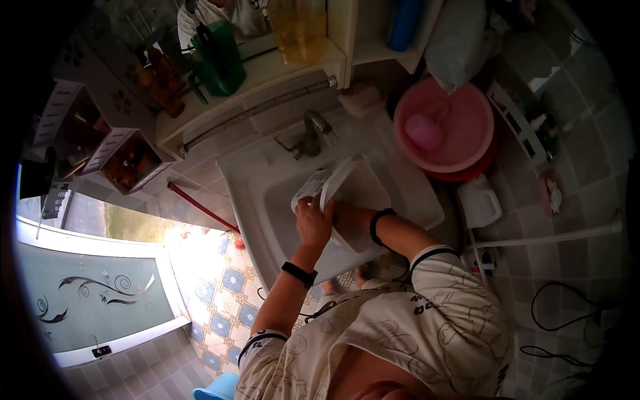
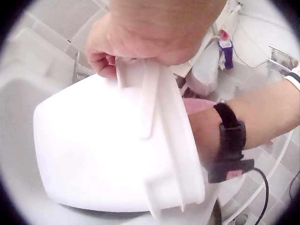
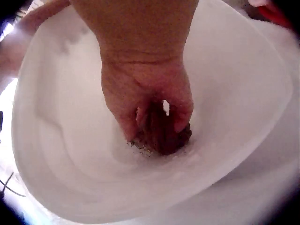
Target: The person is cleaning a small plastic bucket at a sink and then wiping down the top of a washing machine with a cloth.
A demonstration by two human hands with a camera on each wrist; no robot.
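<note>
A white plastic bin (image 2: 103, 150) is tilted on its side over the washbasin (image 1: 250, 183), its opening toward the right arm. My left hand (image 1: 313, 223) grips its rim, fingers curled over the edge in the left wrist view. My right hand (image 3: 147, 89) reaches inside the bin, fingers bent down against the inner wall. Under those fingertips a scouring pad of shiny, wiry strands (image 3: 140, 149) peeks out, mostly hidden by the hand. Behind the bin stands the metal faucet (image 1: 310, 137).
A pink basin (image 1: 485, 130) holding a pink scoop (image 1: 423, 131) stands right of the sink. On the shelf above are a green jug (image 1: 223, 67) and a yellow pitcher (image 1: 300, 37). A red stick (image 1: 203, 208) leans at the sink's left.
</note>
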